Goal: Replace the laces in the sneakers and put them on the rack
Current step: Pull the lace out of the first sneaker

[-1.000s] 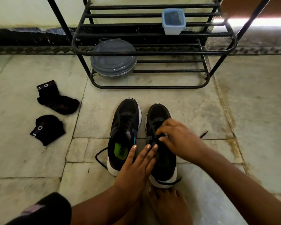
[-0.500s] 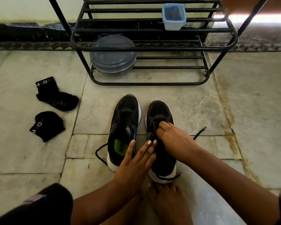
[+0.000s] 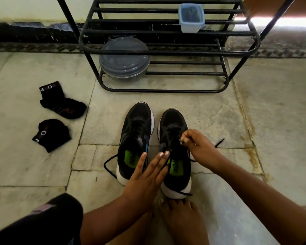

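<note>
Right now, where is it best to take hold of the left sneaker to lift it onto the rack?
Probably at the heel collar of the left sneaker, from above: its opening faces up and its heel points toward the person, next to the left hand.

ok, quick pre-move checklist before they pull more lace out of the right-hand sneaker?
1. Right hand pinches the lace of the right sneaker: ok.
2. Left hand lies flat with straight fingers, steadying the sneakers: ok.
3. Free lace end lies loose on the floor, unsnagged: ok.
4. Left sneaker upright, lace trailing on the floor: ok.
5. Which eyelet the lace runs through: cannot tell.
6. Rack shelf space: not ok, a round container and a small tub sit on it.
</note>
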{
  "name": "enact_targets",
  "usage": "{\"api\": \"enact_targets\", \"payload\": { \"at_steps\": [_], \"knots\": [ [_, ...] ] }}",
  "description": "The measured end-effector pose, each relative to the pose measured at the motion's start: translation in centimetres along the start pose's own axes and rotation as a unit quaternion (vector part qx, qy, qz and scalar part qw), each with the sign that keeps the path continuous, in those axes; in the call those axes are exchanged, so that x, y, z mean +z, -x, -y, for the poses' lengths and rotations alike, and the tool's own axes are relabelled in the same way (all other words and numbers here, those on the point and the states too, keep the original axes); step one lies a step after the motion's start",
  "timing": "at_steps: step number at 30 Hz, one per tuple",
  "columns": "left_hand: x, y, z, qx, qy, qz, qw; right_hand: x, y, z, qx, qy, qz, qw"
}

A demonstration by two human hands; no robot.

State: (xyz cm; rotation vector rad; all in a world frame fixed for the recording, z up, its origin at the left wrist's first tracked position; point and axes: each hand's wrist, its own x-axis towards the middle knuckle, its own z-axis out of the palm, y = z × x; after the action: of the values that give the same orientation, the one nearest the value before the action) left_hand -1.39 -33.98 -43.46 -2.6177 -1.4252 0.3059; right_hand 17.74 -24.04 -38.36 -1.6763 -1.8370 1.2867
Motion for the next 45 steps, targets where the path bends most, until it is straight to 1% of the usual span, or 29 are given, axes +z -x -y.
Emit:
{"api": "enact_targets", "payload": {
  "at_steps": [2, 5, 7, 8, 9, 10, 11, 12, 13, 14, 15, 16, 17, 18, 19, 21, 23, 25, 28, 32, 35, 36, 38, 40, 41, 42, 43, 45],
  "knots": [
    [0.5, 0.0, -0.1, 0.009, 0.002, -0.03, 1.0, 0.0, 0.1, 0.2, -0.051, 0.089, 0.001, 0.995],
    [0.7, 0.1, -0.2, 0.015, 0.024, -0.051, 0.998, 0.4, 0.1, 0.5, -0.109, 0.247, 0.033, 0.962],
    [0.7, 0.0, -0.2, 0.018, 0.03, -0.058, 0.998, 0.7, 0.1, 0.8, -0.138, 0.279, 0.022, 0.95],
    [0.7, 0.0, -0.2, 0.019, 0.033, -0.059, 0.998, 0.8, -0.1, 0.7, -0.145, 0.265, 0.009, 0.953],
    [0.8, 0.0, -0.2, 0.019, 0.036, -0.06, 0.997, 0.8, -0.2, 0.6, -0.132, 0.226, -0.002, 0.965],
    [0.7, 0.0, -0.2, 0.016, 0.037, -0.061, 0.997, 0.7, -0.4, 0.5, -0.102, 0.151, -0.007, 0.983],
    [0.6, 0.0, -0.1, 0.014, 0.038, -0.062, 0.997, 0.5, -0.5, 0.6, -0.059, 0.031, 0.0, 0.998],
    [0.5, 0.0, -0.1, 0.013, 0.04, -0.063, 0.997, 0.1, -0.6, 0.9, -0.016, -0.111, 0.011, 0.994],
    [0.4, 0.0, 0.0, 0.014, 0.051, -0.064, 0.997, -0.2, -0.6, 1.0, 0.014, -0.222, 0.012, 0.975],
    [0.3, 0.0, 0.0, 0.016, 0.068, -0.064, 0.995, -0.4, -0.5, 1.0, 0.025, -0.269, 0.003, 0.963],
    [0.1, 0.0, 0.0, 0.018, 0.079, -0.063, 0.995, -0.4, -0.5, 1.0, 0.022, -0.257, -0.014, 0.966],
    [0.0, 0.0, 0.0, 0.019, 0.078, -0.066, 0.995, -0.3, -0.4, 1.1, 0.006, -0.2, -0.039, 0.979],
    [0.0, 0.0, 0.0, 0.02, 0.072, -0.067, 0.995, -0.2, -0.2, 1.2, -0.02, -0.117, -0.069, 0.991],
    [0.0, -0.1, 0.0, 0.021, 0.069, -0.069, 0.995, 0.0, 0.0, 1.3, -0.053, -0.019, -0.09, 0.994],
    [0.0, -0.1, 0.0, 0.022, 0.074, -0.071, 0.995, 0.1, 0.2, 1.5, -0.087, 0.075, -0.09, 0.989],
    [0.0, -0.1, 0.0, 0.023, 0.082, -0.073, 0.994, 0.8, 0.7, 1.7, -0.122, 0.213, -0.054, 0.968],
    [0.1, -0.2, 0.0, 0.023, 0.072, -0.073, 0.994, 1.4, 0.8, 1.5, -0.121, 0.271, -0.04, 0.954],
    [0.4, -0.1, -0.1, 0.021, 0.067, -0.069, 0.995, 1.9, 0.7, 1.0, -0.112, 0.276, -0.041, 0.954],
    [0.5, 0.0, -0.1, 0.018, 0.053, -0.074, 0.996, 2.1, 0.6, 0.7, -0.098, 0.243, -0.025, 0.965],
    [0.3, -0.1, -0.1, 0.023, 0.05, -0.082, 0.995, 2.1, 0.3, 0.6, -0.062, 0.171, -0.023, 0.983],
    [0.5, -0.1, -0.1, 0.023, 0.039, -0.065, 0.997, 2.1, -0.1, 0.7, -0.04, 0.142, -0.005, 0.989],
    [0.5, 0.0, -0.1, 0.021, 0.037, -0.057, 0.997, 2.1, -0.1, 1.0, -0.032, 0.113, -0.008, 0.993],
    [0.4, 0.1, 0.0, 0.025, 0.038, -0.039, 0.998, 1.6, 0.3, 1.9, -0.018, -0.012, -0.039, 0.999],
    [0.2, 0.2, 0.2, 0.028, 0.032, -0.025, 0.999, 0.9, 1.0, 3.4, -0.033, -0.165, -0.086, 0.982],
    [0.0, 0.2, 0.3, 0.024, 0.03, -0.012, 0.999, 0.5, 1.3, 4.0, -0.047, -0.214, -0.101, 0.97],
    [-0.2, 0.2, 0.3, 0.017, 0.031, 0.002, 0.999, 0.2, 1.4, 4.4, -0.06, -0.236, -0.109, 0.964],
    [-0.4, 0.2, 0.2, 0.011, 0.032, 0.009, 0.999, 0.1, 1.5, 4.5, -0.065, -0.232, -0.106, 0.965],
    [-0.7, 0.1, 0.1, 0.01, 0.028, 0.015, 0.999, 0.3, 1.4, 3.9, -0.04, -0.166, -0.078, 0.982]
  ]
}}
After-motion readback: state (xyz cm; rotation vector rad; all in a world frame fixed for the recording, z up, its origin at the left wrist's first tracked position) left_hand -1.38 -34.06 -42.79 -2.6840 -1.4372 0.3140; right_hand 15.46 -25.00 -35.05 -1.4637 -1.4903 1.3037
